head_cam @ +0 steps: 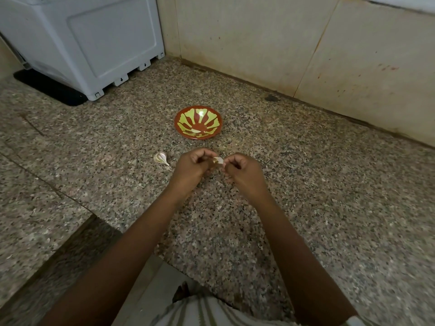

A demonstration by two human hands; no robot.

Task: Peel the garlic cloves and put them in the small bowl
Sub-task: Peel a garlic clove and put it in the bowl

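Note:
A small red bowl (198, 122) with a yellow-green petal pattern sits on the speckled granite counter; a pale peeled clove (195, 131) lies inside it near the front. Just in front of the bowl, my left hand (191, 167) and my right hand (242, 171) meet above the counter, both pinching one garlic clove (218, 160) between their fingertips, its papery skin showing white. A partial garlic bulb (161, 158) with a few cloves lies on the counter to the left of my left hand.
A white plastic appliance (94, 43) stands on a black mat (50, 88) at the back left. A beige tiled wall (306, 48) bounds the counter at the back and right. The counter edge drops off at the lower left.

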